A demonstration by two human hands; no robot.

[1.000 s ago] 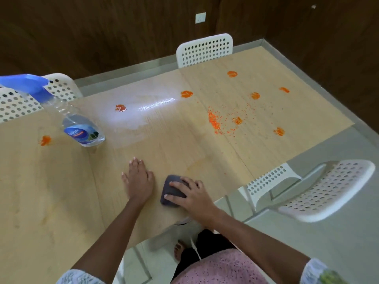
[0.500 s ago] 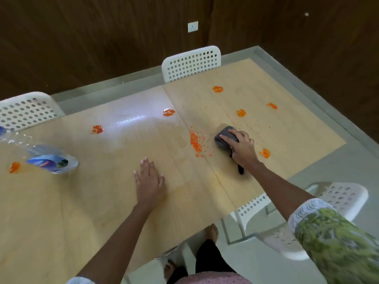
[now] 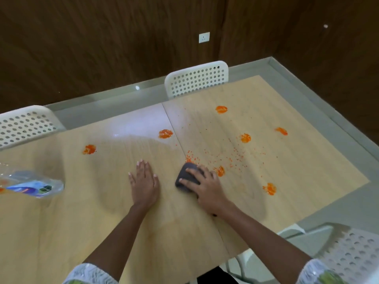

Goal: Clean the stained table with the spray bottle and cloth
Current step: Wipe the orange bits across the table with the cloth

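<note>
Right hand: the right hand (image 3: 207, 188) lay on top of the dark grey cloth (image 3: 187, 177), fingers bent over it and pressing it onto the table (image 3: 102, 218), near the middle of the top.
Left hand: the left hand (image 3: 144, 182) rested flat on the wood just beside the cloth, fingers straight, grasping nothing.
Stains: orange stains (image 3: 221, 109) dotted the far and right parts of the top, and orange crumbs (image 3: 229, 155) were scattered just beyond the cloth.
Spray bottle: the clear spray bottle (image 3: 33, 185) with a blue label stood blurred at the table's left edge, well apart from both hands.
Chairs: a white perforated chair (image 3: 196, 79) stood at the far edge.
</note>
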